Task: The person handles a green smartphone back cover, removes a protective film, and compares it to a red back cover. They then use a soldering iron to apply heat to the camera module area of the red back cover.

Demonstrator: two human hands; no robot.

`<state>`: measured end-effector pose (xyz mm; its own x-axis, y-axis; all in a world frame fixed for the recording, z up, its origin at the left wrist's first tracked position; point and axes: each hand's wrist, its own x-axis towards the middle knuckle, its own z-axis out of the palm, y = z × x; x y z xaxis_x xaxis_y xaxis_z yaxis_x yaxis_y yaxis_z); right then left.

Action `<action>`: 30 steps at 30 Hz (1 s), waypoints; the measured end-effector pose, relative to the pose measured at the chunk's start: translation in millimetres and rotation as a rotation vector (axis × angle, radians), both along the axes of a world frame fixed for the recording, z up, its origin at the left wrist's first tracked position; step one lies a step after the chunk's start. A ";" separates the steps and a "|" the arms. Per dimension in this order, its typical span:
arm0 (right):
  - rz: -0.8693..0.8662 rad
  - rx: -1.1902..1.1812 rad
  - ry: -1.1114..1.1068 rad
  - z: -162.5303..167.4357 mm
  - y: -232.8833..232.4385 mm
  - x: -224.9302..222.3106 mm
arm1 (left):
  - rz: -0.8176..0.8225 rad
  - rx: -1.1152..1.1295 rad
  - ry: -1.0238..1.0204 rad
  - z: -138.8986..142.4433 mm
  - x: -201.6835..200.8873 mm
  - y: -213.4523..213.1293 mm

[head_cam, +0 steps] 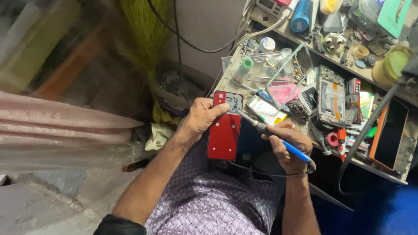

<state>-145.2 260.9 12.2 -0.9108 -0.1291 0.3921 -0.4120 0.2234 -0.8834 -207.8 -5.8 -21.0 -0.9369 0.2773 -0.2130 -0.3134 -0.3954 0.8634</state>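
**Colours and patterns at the workbench**

The phone back is glossy red with a dark grey camera panel at its upper end. The soldering iron has a blue handle, a black grip and a silvery tip. The shirt carries a fine lilac-and-white check. The cap on a small bottle is green; the cloth under the clear lid is pink. The tablet has an orange frame around a black screen.

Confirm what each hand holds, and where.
Left hand: flat red phone back cover, gripped at its upper left edge. Right hand: blue-handled soldering iron, mid-handle.
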 end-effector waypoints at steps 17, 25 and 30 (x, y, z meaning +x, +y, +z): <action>-0.005 0.095 0.033 3.7 -6.5 -3.6 | -0.025 0.029 0.017 3.8 -1.6 -1.8; 0.011 0.047 -0.006 1.2 -6.1 -4.7 | -0.019 0.039 0.029 0.2 -1.3 -1.6; -0.004 0.124 0.038 2.5 -5.3 -5.8 | -0.009 0.006 0.025 0.0 -1.3 -2.0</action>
